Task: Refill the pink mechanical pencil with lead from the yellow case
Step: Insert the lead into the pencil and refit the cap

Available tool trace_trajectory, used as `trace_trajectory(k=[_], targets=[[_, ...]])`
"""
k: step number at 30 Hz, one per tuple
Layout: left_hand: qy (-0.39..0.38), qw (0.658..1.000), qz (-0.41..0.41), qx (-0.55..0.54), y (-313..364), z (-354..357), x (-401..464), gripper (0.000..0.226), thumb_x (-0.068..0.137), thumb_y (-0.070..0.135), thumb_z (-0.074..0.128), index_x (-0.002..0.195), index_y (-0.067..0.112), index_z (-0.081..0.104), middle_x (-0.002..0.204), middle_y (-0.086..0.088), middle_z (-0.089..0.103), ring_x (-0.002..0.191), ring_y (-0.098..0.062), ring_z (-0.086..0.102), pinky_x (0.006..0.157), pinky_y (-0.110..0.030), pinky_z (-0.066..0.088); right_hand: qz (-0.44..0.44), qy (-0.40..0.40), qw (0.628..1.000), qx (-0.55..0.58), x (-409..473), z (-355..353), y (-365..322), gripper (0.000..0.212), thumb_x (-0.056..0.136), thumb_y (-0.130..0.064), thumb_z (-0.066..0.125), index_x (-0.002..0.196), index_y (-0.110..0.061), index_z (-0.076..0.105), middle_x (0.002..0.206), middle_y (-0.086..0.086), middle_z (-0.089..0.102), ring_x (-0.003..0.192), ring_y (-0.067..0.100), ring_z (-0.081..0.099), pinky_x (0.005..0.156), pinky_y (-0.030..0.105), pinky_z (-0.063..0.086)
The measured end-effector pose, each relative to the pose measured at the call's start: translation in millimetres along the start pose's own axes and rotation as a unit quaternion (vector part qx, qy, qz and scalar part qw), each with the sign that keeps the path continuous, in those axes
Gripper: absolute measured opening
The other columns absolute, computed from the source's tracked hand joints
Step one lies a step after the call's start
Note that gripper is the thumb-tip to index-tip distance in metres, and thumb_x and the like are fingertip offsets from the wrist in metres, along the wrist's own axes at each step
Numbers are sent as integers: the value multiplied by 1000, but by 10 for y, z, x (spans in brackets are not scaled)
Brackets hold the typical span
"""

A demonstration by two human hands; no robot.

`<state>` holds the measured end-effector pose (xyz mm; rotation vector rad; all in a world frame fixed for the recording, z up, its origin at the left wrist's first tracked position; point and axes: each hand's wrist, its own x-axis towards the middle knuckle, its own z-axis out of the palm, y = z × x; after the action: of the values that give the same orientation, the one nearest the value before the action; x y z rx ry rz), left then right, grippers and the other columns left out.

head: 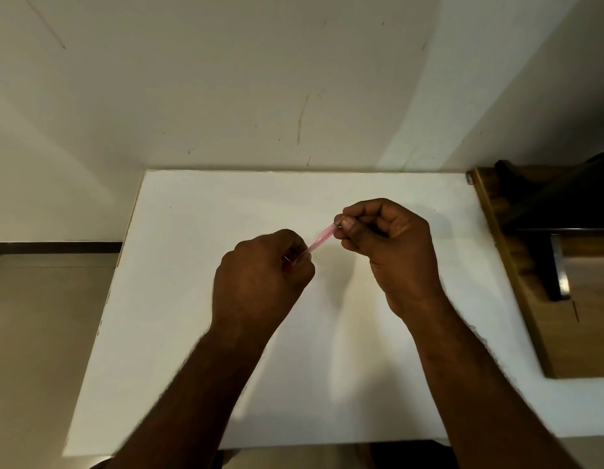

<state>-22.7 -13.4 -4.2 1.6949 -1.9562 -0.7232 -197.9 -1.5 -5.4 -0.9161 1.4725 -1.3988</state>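
The pink mechanical pencil (pixel 320 239) is held above the white table (pixel 192 299), slanting from lower left to upper right. My left hand (pixel 260 282) is closed around its lower end, where a metal clip and a red part show between the fingers. My right hand (pixel 385 238) pinches the pencil's upper end between thumb and fingers; whatever lies under those fingertips is hidden. The yellow lead case is not in view.
A wall rises right behind the table's far edge. To the right stands wooden furniture (pixel 530 316) with a dark object (pixel 558 198) on it. Tiled floor (pixel 40 333) lies to the left of the table.
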Motion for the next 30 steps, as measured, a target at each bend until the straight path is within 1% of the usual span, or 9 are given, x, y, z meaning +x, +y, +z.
trace_trajectory(k=[9, 13, 16, 18, 21, 23, 25, 27, 30], targets=[[-6, 1000, -6, -23, 19, 28, -13, 10, 81, 38, 64, 84, 31, 71, 73, 14, 72, 69, -9, 69, 65, -34, 56, 6, -22, 1000, -9, -5, -19, -14, 19, 91, 1, 69, 91, -17, 74, 94, 12, 79, 87, 25, 76, 76, 33, 59], [-7, 998, -19, -65, 54, 55, -6, 9, 80, 40, 63, 81, 34, 70, 69, 19, 70, 67, 2, 66, 62, -23, 50, 32, -38, 999, 21, -31, 12, -13, 25, 93, -1, 69, 112, -18, 71, 96, 14, 80, 90, 23, 77, 78, 33, 61], [-34, 995, -27, -92, 70, 83, 6, 13, 84, 36, 62, 83, 28, 72, 67, 13, 72, 65, -6, 69, 66, -32, 56, 48, -49, 998, -7, -49, 69, 10, 32, 92, -9, 72, 122, -17, 63, 90, 12, 81, 87, 23, 79, 76, 32, 63], [-61, 991, -33, -110, 67, 85, 4, 21, 85, 37, 57, 87, 25, 73, 73, 7, 76, 71, -14, 72, 72, -40, 58, 60, -42, 997, -21, -49, 93, 22, 31, 91, -11, 74, 118, -16, 61, 88, 11, 81, 84, 22, 79, 73, 31, 62], [-82, 988, -39, -128, 50, 89, 11, 17, 91, 29, 57, 88, 22, 72, 76, 3, 76, 73, -20, 72, 74, -46, 58, 73, -47, 996, -33, -38, 95, 42, 23, 90, -13, 75, 110, -14, 64, 86, 9, 81, 82, 21, 79, 69, 28, 59], [-98, 985, -40, -133, 44, 93, 17, 18, 95, 22, 56, 88, 20, 72, 78, 4, 76, 75, -19, 73, 76, -45, 57, 77, -49, 995, -41, -35, 98, 57, 20, 88, -15, 78, 105, -15, 67, 84, 9, 81, 80, 21, 78, 68, 28, 59], [-117, 986, -26, -114, 34, 90, 25, 21, 98, 20, 53, 92, 19, 73, 82, 5, 77, 79, -15, 73, 79, -42, 57, 75, -25, 995, -57, -28, 109, 93, 20, 84, -18, 82, 99, -17, 69, 82, 8, 80, 78, 23, 78, 70, 34, 61], [-111, 991, -14, -79, 6, 68, 38, 22, 100, 20, 52, 101, 21, 73, 89, 6, 79, 84, -14, 73, 81, -36, 57, 54, 23, 989, -137, -11, 120, 163, 21, 80, -25, 85, 93, -20, 70, 79, 4, 79, 75, 23, 77, 75, 42, 63], [-58, 997, -29, -39, -94, -11, 82, 20, 97, 21, 57, 107, 25, 73, 93, 8, 78, 84, -13, 72, 77, -28, 54, 4, 72, 936, -344, -11, 133, 275, 22, 78, -40, 84, 89, -27, 70, 75, -11, 74, 72, 11, 72, 74, 31, 57]])
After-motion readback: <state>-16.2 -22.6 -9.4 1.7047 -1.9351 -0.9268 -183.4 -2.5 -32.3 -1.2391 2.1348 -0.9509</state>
